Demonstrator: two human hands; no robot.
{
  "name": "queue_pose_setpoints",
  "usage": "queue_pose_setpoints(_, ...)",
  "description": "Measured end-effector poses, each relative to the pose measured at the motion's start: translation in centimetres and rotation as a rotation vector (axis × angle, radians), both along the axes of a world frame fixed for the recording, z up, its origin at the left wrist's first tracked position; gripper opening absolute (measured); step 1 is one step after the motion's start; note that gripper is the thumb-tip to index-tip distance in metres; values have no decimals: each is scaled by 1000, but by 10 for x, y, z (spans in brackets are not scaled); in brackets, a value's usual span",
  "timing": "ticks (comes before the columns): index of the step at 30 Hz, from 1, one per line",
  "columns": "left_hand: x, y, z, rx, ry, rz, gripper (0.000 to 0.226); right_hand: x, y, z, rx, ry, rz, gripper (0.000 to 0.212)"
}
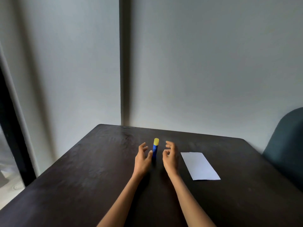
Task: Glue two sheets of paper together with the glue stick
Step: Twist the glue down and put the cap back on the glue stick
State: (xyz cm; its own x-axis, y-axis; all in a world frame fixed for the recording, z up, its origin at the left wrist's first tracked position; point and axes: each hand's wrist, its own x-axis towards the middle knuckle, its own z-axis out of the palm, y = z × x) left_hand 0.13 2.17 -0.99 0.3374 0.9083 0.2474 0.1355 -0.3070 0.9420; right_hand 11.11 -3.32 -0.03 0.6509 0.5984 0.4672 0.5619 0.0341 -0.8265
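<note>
A blue glue stick (155, 149) with a yellow cap stands upright on the dark table (82, 185), near the middle. My left hand (143, 158) is just left of it, fingers loosely spread, thumb close to the blue barrel without gripping it. My right hand (170, 157) hovers just right of the stick, fingers loosely curled and holding nothing. A white paper (200, 166) lies flat to the right of my right hand. It looks like one rectangle; I cannot tell whether a second sheet lies under it.
A grey wall rises right behind the table's far edge. A dark teal chair back (287, 149) stands at the right side. A black window frame (11, 136) borders the left.
</note>
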Motion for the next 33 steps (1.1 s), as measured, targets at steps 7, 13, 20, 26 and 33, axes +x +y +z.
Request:
queue_pose_setpoints(7,-40,-57,19,234,215,49,52,-13,-72,18,-266,-270,45,42)
queue_pose_setpoints(13,-62,-64,53,399,345,142,51,-1,-104,55,-348,-403,-19,45)
queue_pose_setpoints(20,-48,-50,51,351,478,54,56,6,-86,67,-451,-336,42,50)
queue_pose_setpoints(26,-12,-24,38,98,322,-71,53,3,-34,47,-480,-115,160,51)
queue_pose_setpoints(33,16,-3,22,-121,98,-121,40,-4,11,24,-420,-74,200,33)
